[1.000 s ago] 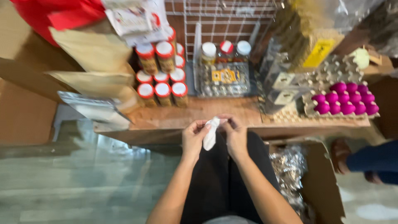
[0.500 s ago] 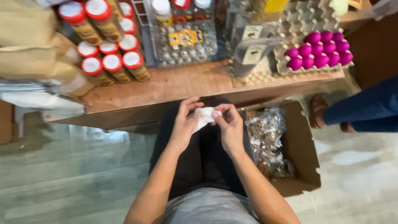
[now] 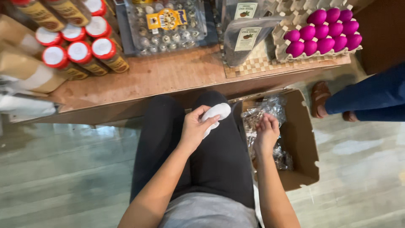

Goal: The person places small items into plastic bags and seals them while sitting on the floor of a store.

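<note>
We are sitting low in front of a wooden shelf [image 3: 177,76], and our left hand [image 3: 195,126] is closing around a small white bundle [image 3: 216,114], something soft like a folded cloth or wrapper, holding it over our lap in dark trousers. Our right hand [image 3: 265,134] is reaching down into the open cardboard box [image 3: 301,139] just beside our right knee, its fingers curling loosely over the crinkled clear plastic bags [image 3: 263,114] inside; we cannot tell whether it is gripping one.

Judging from this, we are only partway through: one white piece is in hand, the box is still holding a heap of clear wrapped things, and nothing from it is lying on the bare front strip of the shelf.

Further out, on the shelf's left, round canisters with red-rimmed white lids [image 3: 80,50] are lying in a cluster, their yellow-brown sides showing, with tan paper bags [image 3: 29,71] beside them. In the middle a clear plastic tray of small speckled eggs [image 3: 168,29] is carrying a yellow label on its lid. To its right, dark pouches with white rectangular labels [image 3: 247,36] are leaning on a woven checked mat [image 3: 253,65], and a grey pulp carton of bright magenta eggs [image 3: 322,31] is sitting at the far right.

Another person's blue-trousered leg and brown shoe [image 3: 321,99] are standing past the box.
</note>
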